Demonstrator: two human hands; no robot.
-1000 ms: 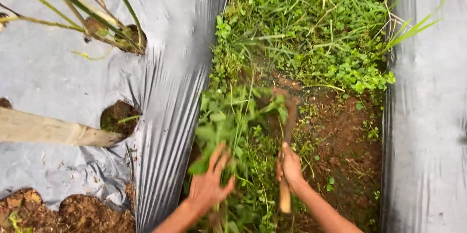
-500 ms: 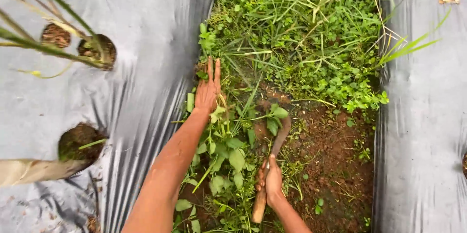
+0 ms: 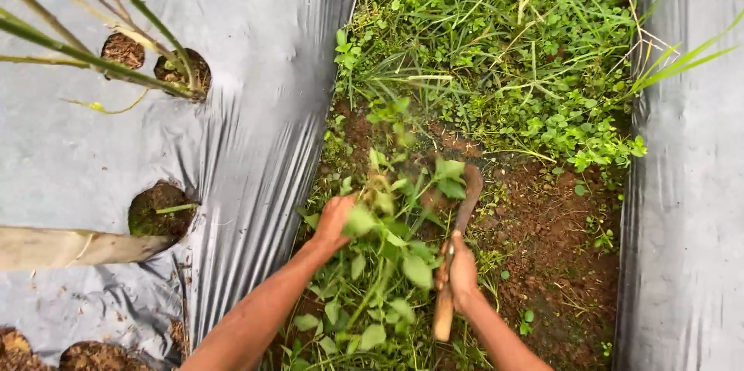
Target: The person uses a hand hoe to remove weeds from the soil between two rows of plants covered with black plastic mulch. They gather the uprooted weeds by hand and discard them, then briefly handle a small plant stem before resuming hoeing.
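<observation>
My right hand (image 3: 460, 272) grips the wooden handle of a small sickle (image 3: 465, 208), whose dark curved blade points up over bare brown soil. My left hand (image 3: 335, 221) is closed on a bunch of leafy green weeds (image 3: 387, 231) that stand between the two hands and partly hide the fingers. Both forearms reach in from the bottom edge. The hands work in a furrow of weeds and soil between two sheets of grey plastic mulch.
Grey plastic mulch (image 3: 256, 108) covers the bed on the left, with round planting holes (image 3: 159, 208) and long thin plant stalks (image 3: 93, 53). A pale wooden stake (image 3: 70, 247) lies at the left. Another mulch sheet (image 3: 682, 185) runs along the right. Dense grass (image 3: 496, 38) fills the furrow ahead.
My left hand has come back from an open reach up the furrow and closed on the weeds. The right hand with the sickle has shifted slightly.
</observation>
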